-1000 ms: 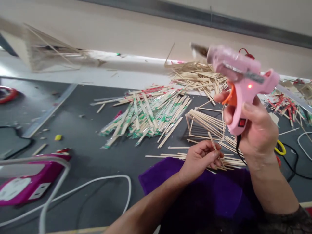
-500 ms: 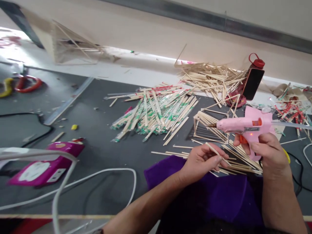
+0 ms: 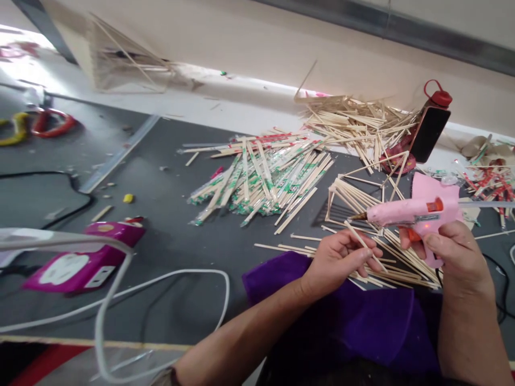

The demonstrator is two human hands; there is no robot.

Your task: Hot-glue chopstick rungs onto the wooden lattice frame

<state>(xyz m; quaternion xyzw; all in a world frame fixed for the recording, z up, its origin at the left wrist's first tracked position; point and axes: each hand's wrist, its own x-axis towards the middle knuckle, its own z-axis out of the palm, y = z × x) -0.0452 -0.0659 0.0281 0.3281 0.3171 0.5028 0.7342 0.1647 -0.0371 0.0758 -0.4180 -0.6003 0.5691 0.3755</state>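
Note:
My right hand [image 3: 454,252] grips a pink glue gun [image 3: 410,212], finger on its orange trigger. The nozzle points left, level with the tip of a thin wooden stick [image 3: 359,237]. That stick is pinched in my left hand [image 3: 340,260], slanting up to the left. Just behind both hands stands a small frame of glued sticks [image 3: 354,201] on the dark table. Loose bare sticks [image 3: 386,271] lie beneath my hands, partly on a purple cloth [image 3: 362,316].
A heap of wrapped chopsticks [image 3: 261,179] lies mid-table, with bare sticks [image 3: 354,123] behind it. A phone [image 3: 429,134] leans on a red-capped bottle. A magenta power strip [image 3: 80,262] and white cable [image 3: 161,284] sit left. A stick structure [image 3: 120,59] stands far left.
My right hand brought the glue gun down from head height to the stick's tip, nozzle now level and pointing left. My left hand kept the stick, barely moving.

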